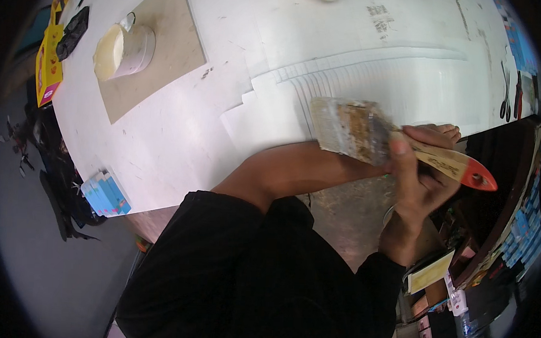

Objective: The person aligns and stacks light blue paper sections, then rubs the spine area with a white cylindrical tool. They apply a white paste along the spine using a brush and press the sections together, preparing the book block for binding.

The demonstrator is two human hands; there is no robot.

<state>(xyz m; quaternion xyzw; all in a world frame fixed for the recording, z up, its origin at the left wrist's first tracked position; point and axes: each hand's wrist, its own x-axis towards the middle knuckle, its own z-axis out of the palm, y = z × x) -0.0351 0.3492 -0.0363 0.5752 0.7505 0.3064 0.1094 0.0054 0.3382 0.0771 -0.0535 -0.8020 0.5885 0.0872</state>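
Observation:
My right hand (423,188) grips a wide flat paintbrush (431,156) by its wooden, red-tipped handle. The brush's pale, stained bristles point left, above the near edge of a spread of overlapping white paper sheets (377,77). My left forearm (318,171) reaches across to the right, beneath the brush. Past my right hand, the fingertips of my left hand (448,132) show stretched out at the sheets' near right edge. The rest of that hand is hidden. At the far left, a white tub (144,52) of cream-coloured paste stands on a grey-brown board (173,44).
The white table (144,157) carries a yellow box (47,62) and black bundle (75,33) at the left, and blue-and-white packs (106,193) at its near left corner. Scissors (505,95) lie at the right edge. Crowded shelves (524,225) stand to the right.

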